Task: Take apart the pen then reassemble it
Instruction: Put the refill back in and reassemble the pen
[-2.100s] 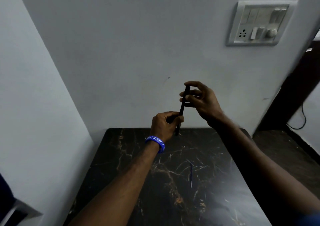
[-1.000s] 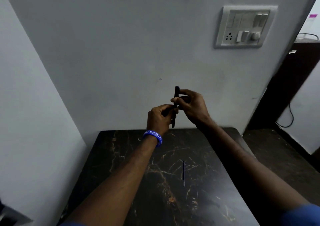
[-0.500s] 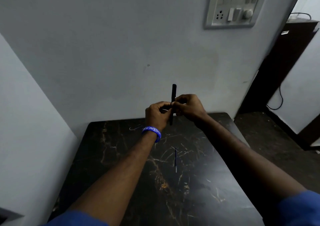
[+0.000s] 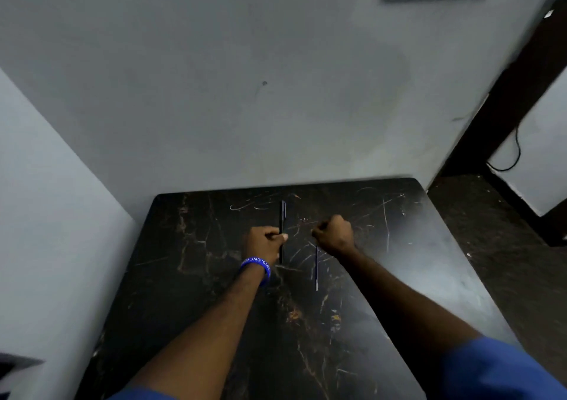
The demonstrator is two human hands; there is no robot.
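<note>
The barrel [image 4: 282, 230] is pinched upright in the left hand [image 4: 264, 243] near the worktop's [image 4: 429, 246] far edge, the refill [image 4: 316, 272] lies beside the fisted right hand [image 4: 334, 234], whose contents cannot be told, and any small part could be dropped and lost.

Walls [image 4: 214, 77] close off the table [image 4: 429, 261] at the top and left of the frame. Its right side lies bare. A thin refill [image 4: 316, 270] lies mid-table between the forearms.
</note>
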